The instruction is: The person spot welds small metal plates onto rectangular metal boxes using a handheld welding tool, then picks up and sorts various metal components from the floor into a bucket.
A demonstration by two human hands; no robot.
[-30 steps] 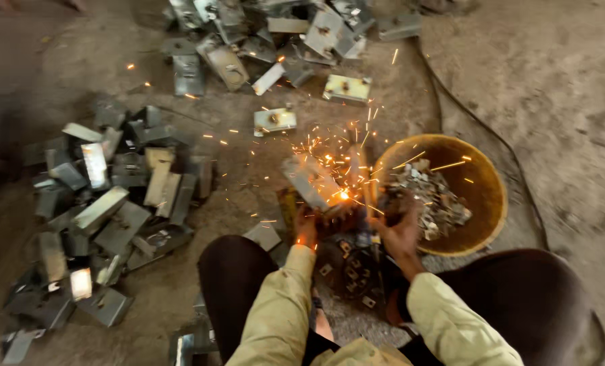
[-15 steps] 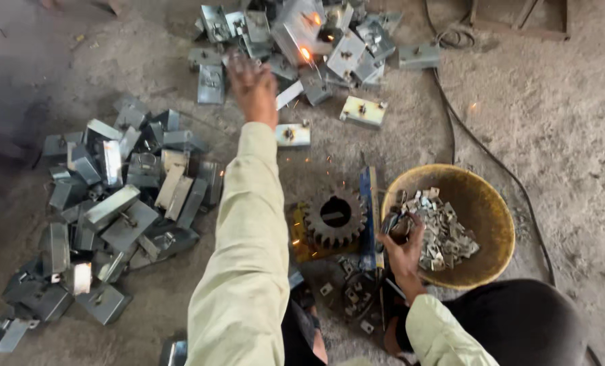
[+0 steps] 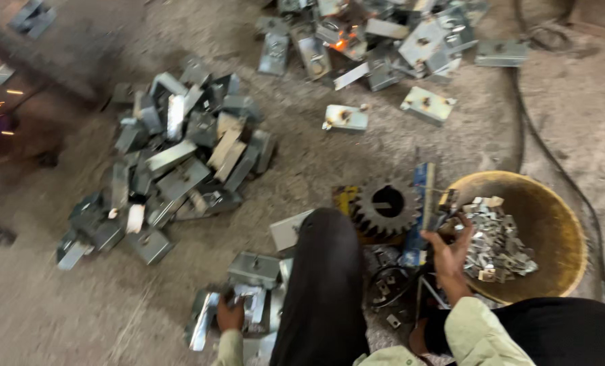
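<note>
The person's left hand (image 3: 229, 315) reaches down beside the knee onto a bent metal bracket (image 3: 252, 298) on the floor, its grip closing around it, though how firmly cannot be told. The right hand (image 3: 451, 254) hangs loosely open at the rim of the yellow bowl (image 3: 553, 217), fingers touching the small metal pieces (image 3: 495, 244) inside. A gear (image 3: 386, 205) lies between. This looks like fetching parts; lifting the bracket needs a firmer hold
</note>
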